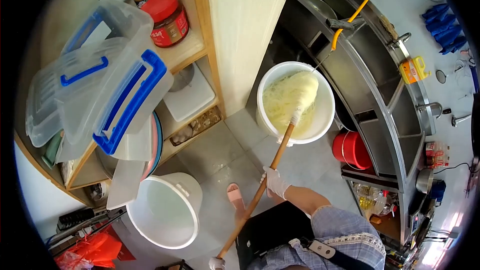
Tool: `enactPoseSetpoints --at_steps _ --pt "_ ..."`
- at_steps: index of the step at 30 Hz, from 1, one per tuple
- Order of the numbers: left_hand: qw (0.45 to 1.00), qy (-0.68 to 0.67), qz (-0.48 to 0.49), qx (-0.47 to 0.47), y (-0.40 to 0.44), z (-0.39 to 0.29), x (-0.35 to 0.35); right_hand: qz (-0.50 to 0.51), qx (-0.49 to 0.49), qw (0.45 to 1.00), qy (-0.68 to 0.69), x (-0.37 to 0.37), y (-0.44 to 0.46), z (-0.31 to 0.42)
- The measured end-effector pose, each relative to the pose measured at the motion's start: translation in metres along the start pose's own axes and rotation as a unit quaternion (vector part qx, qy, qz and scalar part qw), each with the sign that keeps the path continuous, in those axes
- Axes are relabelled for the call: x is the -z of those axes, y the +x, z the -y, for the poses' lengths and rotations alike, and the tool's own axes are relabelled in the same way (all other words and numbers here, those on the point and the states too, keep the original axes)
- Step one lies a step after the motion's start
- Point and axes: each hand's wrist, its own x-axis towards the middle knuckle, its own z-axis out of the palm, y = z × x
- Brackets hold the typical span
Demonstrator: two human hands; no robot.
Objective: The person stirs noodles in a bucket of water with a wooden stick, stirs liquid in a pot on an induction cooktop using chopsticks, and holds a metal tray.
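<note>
A mop with a long wooden handle (pixel 265 183) slants up from the bottom of the head view, its pale yellowish-white stringy head (pixel 302 90) inside a white bucket (pixel 261 116). The strands spread in yellowish water. Gloved in white, my right hand (pixel 274 182) is closed round the middle of the handle. My left hand (pixel 217 263), also white-gloved, holds the handle's lower end at the frame's edge and is partly cut off. An orange-yellow hose (pixel 361 7) hangs over the bucket, with a thin stream beneath its end.
Another white bucket (pixel 195 195) stands at lower left, below shelves with clear blue-handled bins (pixel 125 105) and a red-lidded jar (pixel 167 20). Metal sinks (pixel 372 110) line the right, with a red bucket (pixel 352 150) beneath. A pink slipper (pixel 233 190) shows on the tiled floor.
</note>
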Motion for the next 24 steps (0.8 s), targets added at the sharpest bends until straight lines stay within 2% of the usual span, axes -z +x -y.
enactPoseSetpoints --at_steps 2,3,4,6,7,10,14,16,17,21,23,24 --pt "0.999 0.019 0.037 -0.004 -0.001 0.001 0.010 -0.004 -0.023 1.000 0.009 -0.005 -0.018 0.003" --pt "1.000 -0.010 -0.005 0.009 -0.001 0.005 0.010 -0.013 -0.003 1.000 -0.020 -0.007 -0.025 0.002" --pt "1.000 -0.010 -0.005 0.006 -0.005 0.006 0.021 -0.021 0.017 0.998 -0.048 -0.007 -0.030 -0.001" --pt "0.984 0.036 0.059 -0.163 -0.016 0.008 0.049 -0.015 0.024 0.999 -0.041 -0.004 -0.041 -0.004" --pt "0.984 0.065 0.011 -0.166 -0.014 0.014 0.045 -0.007 0.027 0.999 -0.034 -0.005 -0.048 -0.003" --pt "0.984 0.049 0.043 -0.168 -0.022 0.030 0.059 0.009 0.020 0.999 -0.030 -0.007 -0.083 0.000" --pt "0.982 0.054 0.026 -0.179 -0.034 0.042 0.080 0.018 0.036 0.999 -0.035 -0.015 -0.122 0.004" --pt "0.986 0.073 -0.111 -0.101 -0.023 0.049 0.072 0.029 0.006 0.999 -0.026 -0.022 -0.143 0.015" --pt "0.981 -0.029 -0.119 -0.152 -0.026 0.056 0.077 0.029 0.005 0.999 -0.025 -0.024 -0.150 0.018" --pt "0.960 0.035 -0.189 -0.203 -0.018 0.075 0.079 0.026 -0.029 0.999 -0.011 -0.033 -0.160 0.027" --pt "0.956 0.014 -0.210 -0.202 -0.033 0.070 0.100 0.014 -0.045 0.999 -0.005 -0.044 -0.164 0.032" --pt "0.953 -0.009 -0.226 -0.200 -0.043 0.063 0.110 0.052 -0.041 0.998 -0.003 -0.047 -0.169 0.035"
